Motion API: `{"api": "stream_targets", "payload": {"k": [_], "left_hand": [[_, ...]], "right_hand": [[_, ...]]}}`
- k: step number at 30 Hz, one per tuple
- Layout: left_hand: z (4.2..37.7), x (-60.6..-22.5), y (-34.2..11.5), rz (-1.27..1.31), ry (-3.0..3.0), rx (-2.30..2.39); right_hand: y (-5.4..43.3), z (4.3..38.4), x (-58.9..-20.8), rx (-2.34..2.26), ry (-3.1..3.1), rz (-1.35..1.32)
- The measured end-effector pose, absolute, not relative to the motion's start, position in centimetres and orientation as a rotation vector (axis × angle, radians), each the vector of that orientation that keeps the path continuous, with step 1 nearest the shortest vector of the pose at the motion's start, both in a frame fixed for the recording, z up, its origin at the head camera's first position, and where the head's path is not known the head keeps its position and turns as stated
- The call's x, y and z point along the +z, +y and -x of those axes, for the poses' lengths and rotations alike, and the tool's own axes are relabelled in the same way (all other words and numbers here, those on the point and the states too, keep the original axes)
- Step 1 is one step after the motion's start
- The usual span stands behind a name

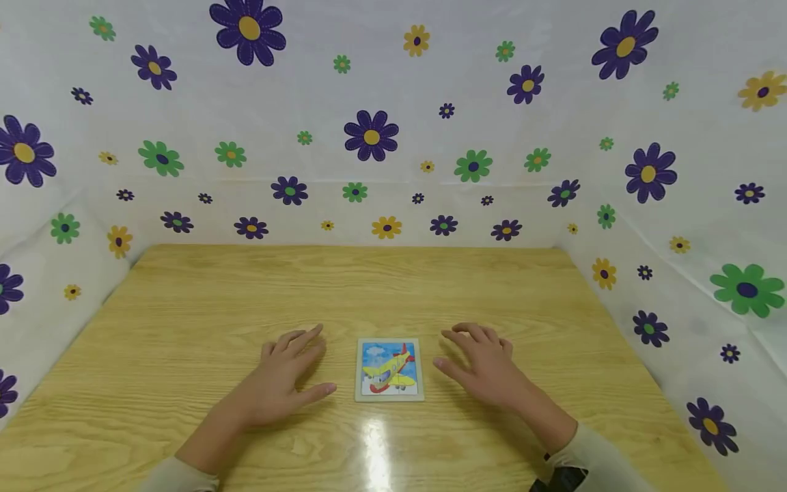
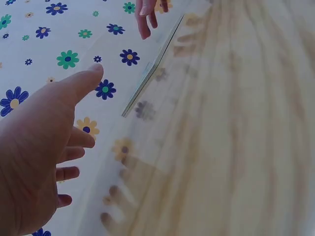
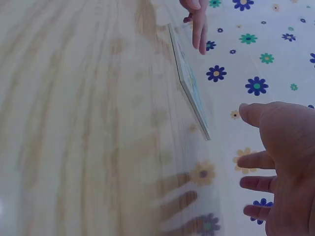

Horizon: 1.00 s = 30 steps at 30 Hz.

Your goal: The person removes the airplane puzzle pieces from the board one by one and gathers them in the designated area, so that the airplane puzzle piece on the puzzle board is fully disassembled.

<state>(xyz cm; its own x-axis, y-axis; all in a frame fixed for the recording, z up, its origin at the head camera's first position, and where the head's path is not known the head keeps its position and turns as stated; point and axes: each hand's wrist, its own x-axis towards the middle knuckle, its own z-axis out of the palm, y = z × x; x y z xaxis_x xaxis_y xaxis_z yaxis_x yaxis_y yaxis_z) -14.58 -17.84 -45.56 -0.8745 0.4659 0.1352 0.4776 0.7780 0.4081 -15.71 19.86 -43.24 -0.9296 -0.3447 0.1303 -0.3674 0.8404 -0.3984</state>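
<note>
A small square picture puzzle in a pale wooden frame lies flat on the table. It shows a yellow and red airplane on blue sky, and faint lines divide the picture into pieces. To its left is my left hand, fingers spread and loosely bent, apart from the frame. My right hand hovers on the other side, also apart from it, with relaxed fingers. Neither hand holds anything. Both wrist views show the puzzle edge-on, as a thin board in the left and a board in the right.
The wood-grain table reflects a bright patch of light near its front. White cloth printed with purple, green and yellow flowers stands behind the table and along both sides. A dark band sits at the right sleeve.
</note>
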Motion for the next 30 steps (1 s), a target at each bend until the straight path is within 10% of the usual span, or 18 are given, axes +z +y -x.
{"api": "stream_targets", "payload": {"k": [30], "left_hand": [[16.7, -46.7, -11.9, 0.860, -2.841, -1.127]], "right_hand": [[11.5, 20.0, -43.4, 1.223, -3.064, -0.953]]}}
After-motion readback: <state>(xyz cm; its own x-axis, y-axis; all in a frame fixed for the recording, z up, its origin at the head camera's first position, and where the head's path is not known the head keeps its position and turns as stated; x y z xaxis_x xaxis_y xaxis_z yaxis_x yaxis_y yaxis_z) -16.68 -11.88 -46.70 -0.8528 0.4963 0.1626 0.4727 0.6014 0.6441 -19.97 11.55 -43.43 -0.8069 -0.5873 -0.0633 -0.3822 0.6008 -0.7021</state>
